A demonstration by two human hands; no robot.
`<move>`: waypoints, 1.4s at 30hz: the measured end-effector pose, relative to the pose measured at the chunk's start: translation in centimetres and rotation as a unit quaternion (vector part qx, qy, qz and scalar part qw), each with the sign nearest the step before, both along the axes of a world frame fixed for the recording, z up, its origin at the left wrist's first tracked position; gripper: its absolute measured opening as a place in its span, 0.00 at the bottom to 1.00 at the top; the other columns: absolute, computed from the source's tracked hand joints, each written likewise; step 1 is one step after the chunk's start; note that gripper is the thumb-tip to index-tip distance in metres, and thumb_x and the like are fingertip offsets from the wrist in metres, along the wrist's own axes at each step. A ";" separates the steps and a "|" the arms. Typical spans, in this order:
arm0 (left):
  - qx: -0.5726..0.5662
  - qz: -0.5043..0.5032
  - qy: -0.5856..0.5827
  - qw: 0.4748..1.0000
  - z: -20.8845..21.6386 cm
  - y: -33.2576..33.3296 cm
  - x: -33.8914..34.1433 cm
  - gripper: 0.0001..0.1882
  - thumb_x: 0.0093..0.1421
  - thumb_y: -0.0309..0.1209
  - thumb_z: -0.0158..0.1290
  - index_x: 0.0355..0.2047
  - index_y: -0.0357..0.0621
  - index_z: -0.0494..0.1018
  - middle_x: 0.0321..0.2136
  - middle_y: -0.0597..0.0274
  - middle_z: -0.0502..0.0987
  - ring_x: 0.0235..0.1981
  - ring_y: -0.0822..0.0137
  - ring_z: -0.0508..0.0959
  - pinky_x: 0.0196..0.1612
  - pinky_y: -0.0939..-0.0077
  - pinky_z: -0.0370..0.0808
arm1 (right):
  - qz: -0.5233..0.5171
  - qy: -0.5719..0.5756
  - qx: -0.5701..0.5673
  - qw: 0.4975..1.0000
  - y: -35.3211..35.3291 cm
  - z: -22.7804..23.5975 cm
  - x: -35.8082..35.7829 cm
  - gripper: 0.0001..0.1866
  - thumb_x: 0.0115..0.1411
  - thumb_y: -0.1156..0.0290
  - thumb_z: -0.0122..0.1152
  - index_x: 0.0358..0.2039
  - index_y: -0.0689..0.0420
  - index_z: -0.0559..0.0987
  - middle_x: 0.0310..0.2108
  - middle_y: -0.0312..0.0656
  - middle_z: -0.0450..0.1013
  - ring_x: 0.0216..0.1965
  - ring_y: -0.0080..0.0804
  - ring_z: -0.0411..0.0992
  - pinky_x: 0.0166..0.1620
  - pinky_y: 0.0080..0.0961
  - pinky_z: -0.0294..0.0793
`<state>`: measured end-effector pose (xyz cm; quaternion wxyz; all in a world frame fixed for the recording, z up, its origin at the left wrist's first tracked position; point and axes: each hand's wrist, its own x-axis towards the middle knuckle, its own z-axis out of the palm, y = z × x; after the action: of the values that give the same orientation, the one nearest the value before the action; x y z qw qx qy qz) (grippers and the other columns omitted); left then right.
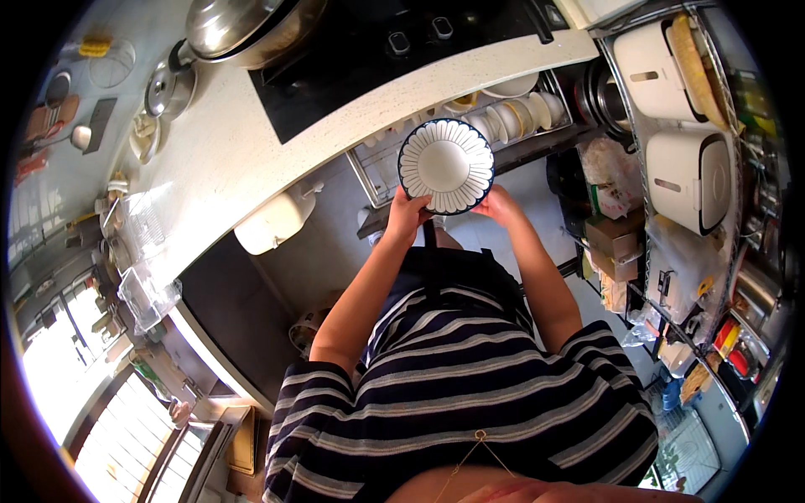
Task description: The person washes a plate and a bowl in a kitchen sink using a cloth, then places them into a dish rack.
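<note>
Between my two hands is a white bowl point(444, 167) with dark petal lines and a dark blue rim, its inside facing up. My left hand point(408, 215) grips its near left edge, the thumb lying over the rim. At the near right edge, my right hand point(501, 206) is closed on the rim, with most of its fingers hidden beneath. Just beyond the bowl, a pulled-out wire dish drawer point(363, 178) under the counter holds several upright white bowls point(520, 117).
Above the drawer runs a pale counter point(220, 205) with a black cooktop point(352, 80). A large steel pan point(243, 33) and a small lidded pot point(170, 90) stand at the far left. A cream container point(275, 222) hangs below the counter. Metal shelving with white bins point(686, 180) lines the right side.
</note>
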<state>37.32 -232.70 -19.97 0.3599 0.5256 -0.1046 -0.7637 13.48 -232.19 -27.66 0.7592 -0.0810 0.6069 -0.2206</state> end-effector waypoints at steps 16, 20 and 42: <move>0.036 -0.076 0.031 0.996 -5.0 -6.0 -11.4 0.29 0.58 0.24 0.55 0.58 0.52 0.59 0.44 0.57 0.76 0.38 0.61 0.82 0.37 0.66 0.83 | -0.075 0.057 -0.113 0.989 -2.6 3.8 -7.8 0.18 0.62 0.67 0.50 0.49 0.64 0.71 0.39 0.52 0.79 0.34 0.41 0.82 0.34 0.31 0.83; 0.016 -0.075 -0.006 0.997 -4.4 -7.1 -13.8 0.26 0.62 0.36 0.58 0.56 0.48 0.60 0.41 0.61 0.75 0.38 0.67 0.79 0.40 0.69 0.80 | -0.110 0.138 -0.123 0.976 -7.5 0.7 -8.7 0.17 0.62 0.70 0.48 0.47 0.69 0.71 0.33 0.55 0.78 0.28 0.42 0.81 0.29 0.29 0.83; 0.379 0.151 0.233 0.883 -6.6 10.1 -1.4 0.23 0.66 0.36 0.50 0.55 0.33 0.63 0.52 0.39 0.71 0.52 0.46 0.74 0.55 0.55 0.76 | -0.327 0.074 -0.061 0.940 -24.0 -15.7 -8.2 0.20 0.73 0.64 0.41 0.58 0.65 0.60 0.38 0.60 0.76 0.34 0.49 0.79 0.37 0.34 0.84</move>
<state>35.90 -222.58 -26.59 0.2578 0.4383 0.3604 -0.7820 5.23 -256.17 -43.39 0.5916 0.0598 0.6399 -0.4868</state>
